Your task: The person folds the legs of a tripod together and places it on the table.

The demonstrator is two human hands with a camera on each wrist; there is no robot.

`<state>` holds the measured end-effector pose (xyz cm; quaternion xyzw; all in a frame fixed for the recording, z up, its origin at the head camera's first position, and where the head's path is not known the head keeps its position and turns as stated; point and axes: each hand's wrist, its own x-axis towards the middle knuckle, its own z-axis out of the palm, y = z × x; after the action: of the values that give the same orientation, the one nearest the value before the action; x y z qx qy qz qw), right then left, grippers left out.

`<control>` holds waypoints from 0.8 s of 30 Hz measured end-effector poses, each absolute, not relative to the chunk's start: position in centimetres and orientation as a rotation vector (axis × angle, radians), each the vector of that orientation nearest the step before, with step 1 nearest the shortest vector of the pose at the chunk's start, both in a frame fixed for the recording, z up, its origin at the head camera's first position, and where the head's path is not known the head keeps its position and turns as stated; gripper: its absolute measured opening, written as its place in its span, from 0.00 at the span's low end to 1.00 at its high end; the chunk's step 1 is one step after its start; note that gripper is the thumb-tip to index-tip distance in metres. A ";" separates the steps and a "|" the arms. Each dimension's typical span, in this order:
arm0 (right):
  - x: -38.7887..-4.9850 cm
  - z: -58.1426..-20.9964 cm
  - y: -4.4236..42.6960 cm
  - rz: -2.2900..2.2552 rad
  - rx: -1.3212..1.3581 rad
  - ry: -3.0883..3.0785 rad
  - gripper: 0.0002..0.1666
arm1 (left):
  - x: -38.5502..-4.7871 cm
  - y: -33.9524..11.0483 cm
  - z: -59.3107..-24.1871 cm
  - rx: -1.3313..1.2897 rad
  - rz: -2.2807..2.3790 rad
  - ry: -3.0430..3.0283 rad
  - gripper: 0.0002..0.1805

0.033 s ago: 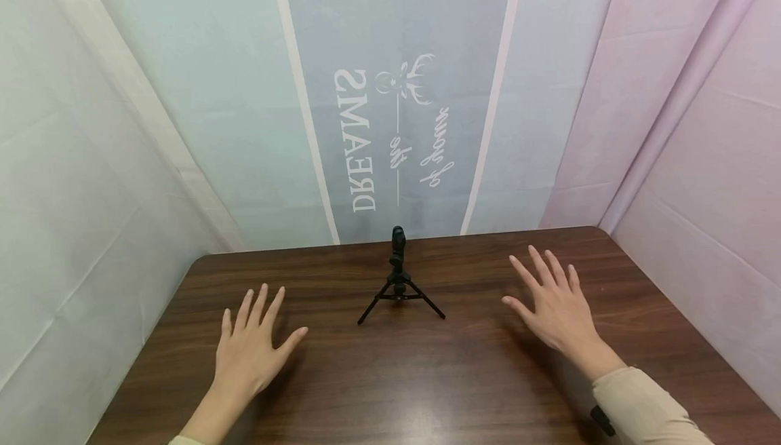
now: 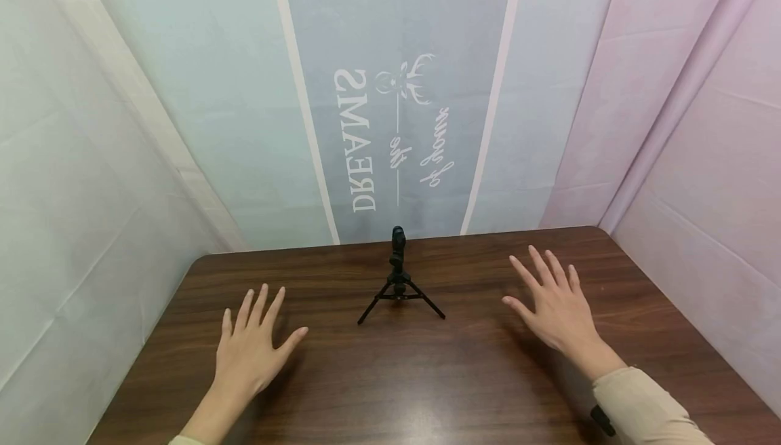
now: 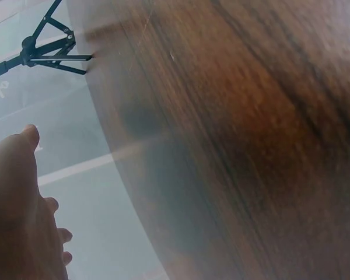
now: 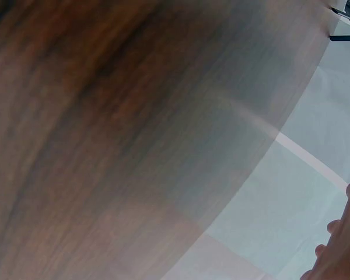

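A small black tripod (image 2: 398, 282) stands upright near the back edge of the brown wooden table (image 2: 403, 370), between both hands. To its left my left hand (image 2: 249, 353) is held palm down over the table, fingers straight and spread, holding nothing. On the tripod's other side my right hand (image 2: 558, 309) is likewise spread, palm down and empty. Neither hand touches the tripod. In the left wrist view the tripod (image 3: 52, 49) shows at the upper left, beyond the hand (image 3: 17, 204). The right wrist view catches its legs (image 4: 345, 38) at the top right corner and part of the hand (image 4: 341, 251).
Behind the table hangs a blue-grey cloth (image 2: 396, 24) with white lettering. Pale cloth walls close in the left side (image 2: 79, 194) and the right side (image 2: 708, 180). A dark object (image 2: 603, 420) shows beside the right sleeve (image 2: 643, 404), partly hidden.
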<state>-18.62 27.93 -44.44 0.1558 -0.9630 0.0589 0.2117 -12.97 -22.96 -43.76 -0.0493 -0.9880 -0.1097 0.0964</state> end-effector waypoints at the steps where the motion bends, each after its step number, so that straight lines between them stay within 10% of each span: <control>1: -18.6 -44.4 27.9 0.164 0.435 -2.675 0.48 | -12.9 -23.0 -43.8 -0.146 -0.326 -2.930 0.48; 24: -17.9 -44.4 27.5 0.215 0.454 -2.692 0.45 | -12.8 -22.2 -43.7 -0.234 -0.292 -2.926 0.48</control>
<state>-17.92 27.45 -44.41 0.1625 -0.9631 0.0770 0.2002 -12.80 -22.17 -43.67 -0.0790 -0.9874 -0.0984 0.0956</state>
